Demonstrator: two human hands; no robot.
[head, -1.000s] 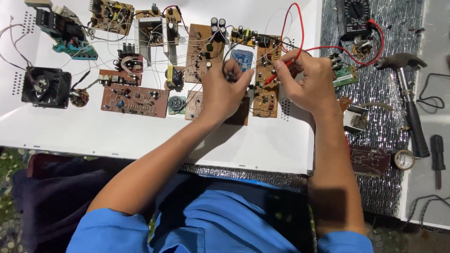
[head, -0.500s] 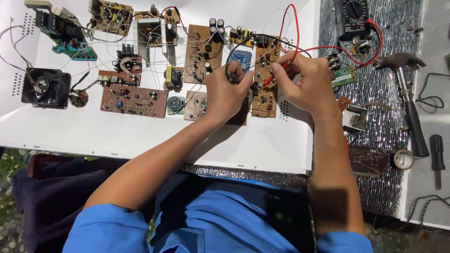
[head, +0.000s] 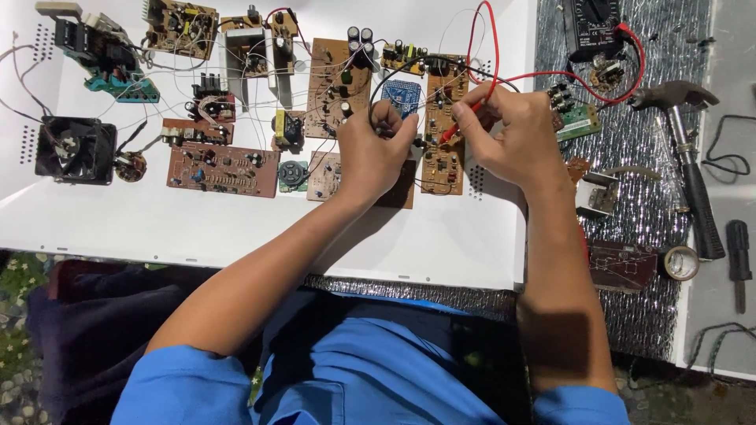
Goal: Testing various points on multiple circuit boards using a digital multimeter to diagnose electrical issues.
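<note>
My left hand (head: 376, 151) is closed around a black test probe whose black lead loops up over the boards. Pinched in my right hand (head: 508, 134) is a red test probe (head: 455, 128), its tip touching a narrow brown circuit board (head: 441, 153). The red lead (head: 490, 39) arcs up and runs right to a black multimeter (head: 592, 27) at the top. A small blue board (head: 400, 92) lies just above my left hand. Both hands rest close together over the boards on a white panel (head: 236, 228).
Several brown circuit boards (head: 222, 168), a black fan (head: 72, 148) and a transformer part (head: 102, 47) spread across the white panel's left. On the silver mat at right lie a hammer (head: 685, 157), a tape roll (head: 680, 262), a screwdriver (head: 738, 260) and small boards (head: 579, 122).
Both hands shifted slightly; my left hand closed in toward the narrow board beside my right hand. The boards and tools have not moved.
</note>
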